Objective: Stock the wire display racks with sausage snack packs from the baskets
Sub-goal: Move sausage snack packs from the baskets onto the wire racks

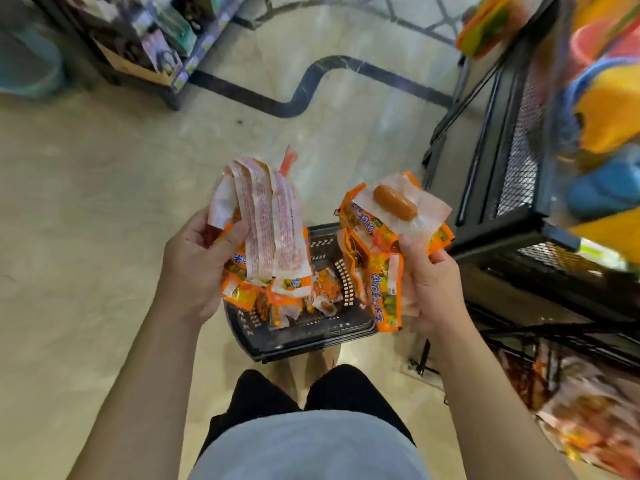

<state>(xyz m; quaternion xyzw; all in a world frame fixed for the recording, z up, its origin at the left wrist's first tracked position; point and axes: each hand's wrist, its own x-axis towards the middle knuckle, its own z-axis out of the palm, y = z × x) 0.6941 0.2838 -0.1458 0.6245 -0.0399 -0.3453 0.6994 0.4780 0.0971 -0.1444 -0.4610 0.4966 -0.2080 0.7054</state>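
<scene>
My left hand (197, 261) grips a bundle of sausage snack packs (266, 223), their pale printed backs facing up and orange edges showing below. My right hand (429, 282) holds another bunch of orange packs (377, 271); the top one shows a single sausage (394, 201) through clear film. Both bundles hang above a black plastic basket (311, 336) on the floor, which holds several more orange packs (322, 292). The black wire display rack (512, 168) stands just right of my right hand.
Colourful plastic goods (609, 109) fill the rack's upper right. More orange snack packs (585, 420) lie blurred at the lower right under the rack. A shelf unit with boxed goods (162, 46) stands at the far left. Beige floor spreads to the left.
</scene>
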